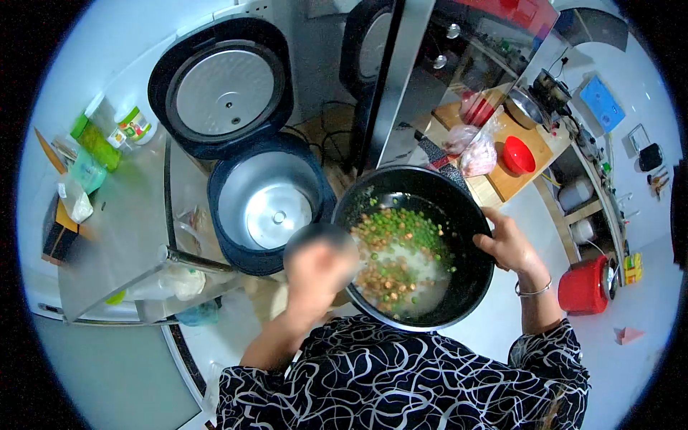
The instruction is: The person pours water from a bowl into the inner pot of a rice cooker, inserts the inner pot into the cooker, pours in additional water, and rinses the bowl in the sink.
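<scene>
A black pot [469, 287] holds green peas, small brown-orange pieces and cloudy liquid. At its right rim is my right hand [505, 242], with the thumb over the edge and a bracelet on the wrist. My left hand [315, 269] is at the pot's left side, closed; blur hides its fingertips and the exact hold. Just left of the pot stands a dark blue rice cooker [236, 247] with its lid [226, 89] raised. Its metal inner bowl [276, 197] looks empty.
A glass shelf with bottles and a green-lidded jar [135, 123] is on the left. At upper right, a red bowl [519, 155] and plastic bags [479, 154] rest on a wooden board [505, 183]. A red bucket [583, 289] stands at the right.
</scene>
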The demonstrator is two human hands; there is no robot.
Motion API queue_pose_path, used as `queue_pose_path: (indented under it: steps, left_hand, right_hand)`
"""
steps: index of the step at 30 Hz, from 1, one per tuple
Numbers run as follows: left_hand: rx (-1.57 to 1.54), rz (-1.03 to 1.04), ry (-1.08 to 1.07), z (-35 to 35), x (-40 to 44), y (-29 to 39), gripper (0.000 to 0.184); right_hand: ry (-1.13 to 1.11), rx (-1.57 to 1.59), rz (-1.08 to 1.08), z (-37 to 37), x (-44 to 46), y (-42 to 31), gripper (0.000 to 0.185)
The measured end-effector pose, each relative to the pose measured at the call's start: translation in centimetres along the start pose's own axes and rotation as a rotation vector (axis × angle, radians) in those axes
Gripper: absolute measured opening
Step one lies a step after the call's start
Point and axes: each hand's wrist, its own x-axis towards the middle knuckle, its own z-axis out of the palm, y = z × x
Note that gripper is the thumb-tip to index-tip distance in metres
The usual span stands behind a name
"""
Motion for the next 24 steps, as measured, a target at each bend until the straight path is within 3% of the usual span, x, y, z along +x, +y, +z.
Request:
queue_pose_path:
  steps: [1, 4, 7, 8, 14, 15, 18, 24]
  left_hand:
    - [-0.122, -0.069, -0.03, 1.6, -0.3, 1.1, 0.023]
    - [-0.053, -0.146, -0.027, 5.1, 0.3, -1.4, 0.027]
    - [-0.064, -0.096, -0.046, 8.7, 1.5, -5.2, 0.027]
    - [-0.087, -0.197, -0.063, 9.6, 2.0, -6.9, 0.026]
    - [-0.06, -0.259, -0.057, 15.1, 4.8, -11.5, 0.03]
    - [-0.013, -0.227, -0.064, 15.7, 5.3, -12.3, 0.03]
    - [-0.016, -0.334, -0.053, 17.4, 6.3, -13.0, 0.028]
    - [-0.008, -0.316, -0.047, 19.3, 7.9, -16.2, 0.025]
  right_hand:
    - [0.007, 0.057, 0.015, -0.3, 0.2, 1.3, 0.043]
    - [0.003, 0.07, 0.062, -2.0, 1.4, 5.5, 0.041]
    - [0.059, 0.035, 0.016, -3.3, 4.0, 10.5, 0.043]
    - [0.054, 0.025, 0.007, -3.8, 4.9, 11.8, 0.043]
    - [0.021, -0.047, -0.073, -6.7, 10.6, 17.4, 0.043]
    - [0.029, 0.032, -0.187, -6.9, 12.2, 20.1, 0.043]
    - [0.033, 0.041, -0.223, -7.6, 14.7, 22.2, 0.043]
    - [0.06, -0.039, -0.259, -8.2, 18.6, 25.2, 0.042]
